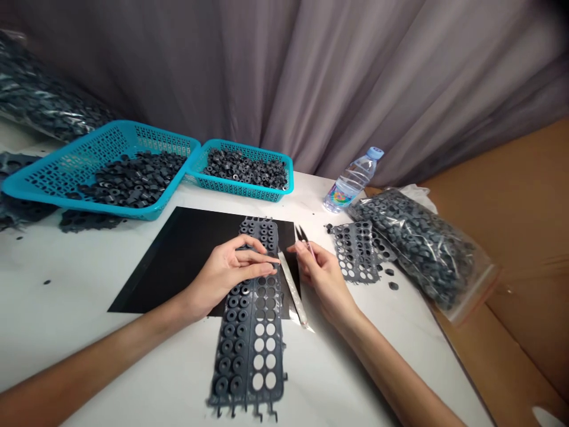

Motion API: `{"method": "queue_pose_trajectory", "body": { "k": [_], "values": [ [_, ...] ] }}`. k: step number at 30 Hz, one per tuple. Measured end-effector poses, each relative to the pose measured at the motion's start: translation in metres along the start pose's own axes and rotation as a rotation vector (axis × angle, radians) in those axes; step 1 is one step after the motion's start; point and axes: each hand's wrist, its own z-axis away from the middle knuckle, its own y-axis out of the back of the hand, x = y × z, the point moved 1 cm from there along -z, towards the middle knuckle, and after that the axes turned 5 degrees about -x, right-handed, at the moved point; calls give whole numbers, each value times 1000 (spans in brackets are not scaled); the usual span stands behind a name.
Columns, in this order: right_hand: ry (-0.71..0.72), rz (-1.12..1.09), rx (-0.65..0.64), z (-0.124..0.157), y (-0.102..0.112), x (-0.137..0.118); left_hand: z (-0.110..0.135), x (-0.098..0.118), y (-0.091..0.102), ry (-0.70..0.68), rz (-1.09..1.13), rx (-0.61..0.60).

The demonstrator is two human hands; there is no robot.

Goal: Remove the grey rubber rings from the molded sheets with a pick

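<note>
A long grey rubber strip (251, 332) full of ring-shaped parts and punched-out holes lies lengthwise over a black mat (178, 255). My left hand (231, 270) rests flat on the strip's middle, fingers stretched out and pressing it down. My right hand (322, 276) is just right of the strip, its fingers closed on small black-tipped snips (302, 234) that point away from me. A narrow clear-wrapped stick (293, 293) lies between the two hands on the mat's right edge.
Two turquoise baskets (66, 172) (242, 187) of loose grey rings stand at the back. A second punched strip (355, 252), a clear bag of rings (422, 243) and a water bottle (353, 178) lie to the right. Brown cardboard (524, 237) borders the table's right edge.
</note>
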Motion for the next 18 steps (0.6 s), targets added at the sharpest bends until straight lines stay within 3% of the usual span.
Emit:
{"method": "queue_pose_trajectory", "body": {
  "k": [4,7,12,18],
  "values": [
    [37,62,-145,3,-7,-5,2,1,0,17,-6,-14],
    [87,178,-63,0,-1,-2,3,2,1,30,-17,2],
    [283,782,171,-9,27,11,2,3,4,-5,-21,2],
    [401,1001,188,-21,34,29,-1,6,7,-37,-23,70]
  ]
}}
